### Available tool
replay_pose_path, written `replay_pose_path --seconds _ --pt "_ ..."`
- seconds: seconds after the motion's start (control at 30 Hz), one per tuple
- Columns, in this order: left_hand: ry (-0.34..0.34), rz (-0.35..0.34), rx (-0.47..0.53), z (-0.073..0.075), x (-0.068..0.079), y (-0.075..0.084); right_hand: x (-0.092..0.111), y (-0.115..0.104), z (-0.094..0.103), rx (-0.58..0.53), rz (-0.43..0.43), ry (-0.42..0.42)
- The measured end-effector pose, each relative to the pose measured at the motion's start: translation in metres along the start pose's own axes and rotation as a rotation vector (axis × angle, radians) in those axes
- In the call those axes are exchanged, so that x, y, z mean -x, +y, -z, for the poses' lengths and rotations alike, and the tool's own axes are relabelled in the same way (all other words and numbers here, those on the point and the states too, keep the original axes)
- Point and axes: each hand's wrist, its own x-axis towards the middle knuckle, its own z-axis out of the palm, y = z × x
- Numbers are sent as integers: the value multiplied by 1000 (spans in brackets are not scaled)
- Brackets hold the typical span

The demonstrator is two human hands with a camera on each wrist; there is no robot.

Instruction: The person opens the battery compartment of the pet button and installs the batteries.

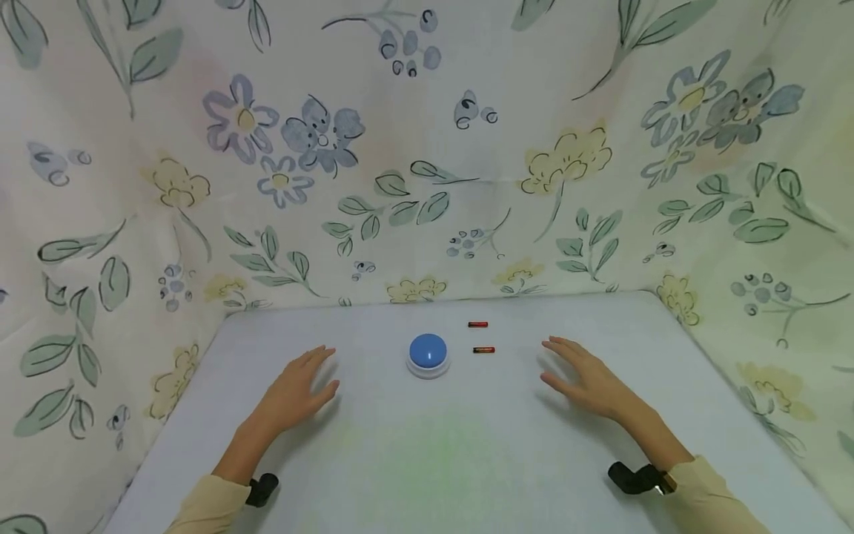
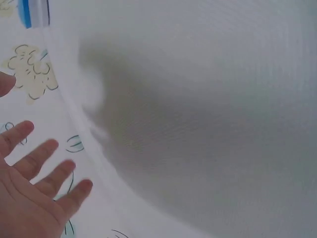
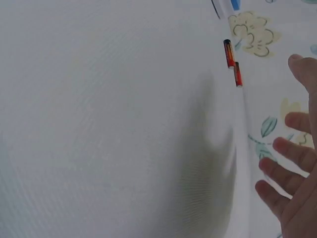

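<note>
A round push light with a blue dome (image 1: 428,351) and a white base (image 1: 428,372) sits near the middle of the table. To its right lie two red-and-black batteries, one farther back (image 1: 477,324) and one nearer (image 1: 483,350). My left hand (image 1: 298,393) hovers over the table left of the blue dome, fingers spread, holding nothing. On the other side, my right hand (image 1: 587,377) hovers right of the batteries, its fingers and thumb apart. In the right wrist view both batteries (image 3: 229,53) show beyond the fingers.
The white table (image 1: 427,460) ends at a back edge against a floral cloth (image 1: 414,148), which also hangs at both sides. Each wrist wears a black camera, one on the left (image 1: 263,490) and one on the right (image 1: 632,478).
</note>
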Motion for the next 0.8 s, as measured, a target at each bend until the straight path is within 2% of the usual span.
replay_pose_path --seconds 0.2,0.4,0.6,0.8 --pt "32 -19 264 5 -1 1 2 0 -5 -220 43 72" --pt "-11 18 489 3 -9 10 -4 0 -11 -416 23 58" --pt "-46 41 606 -4 -20 20 -17 -7 -22 -519 29 28" --pt "-63 70 698 -14 -30 27 -30 -18 -36 -558 47 17"
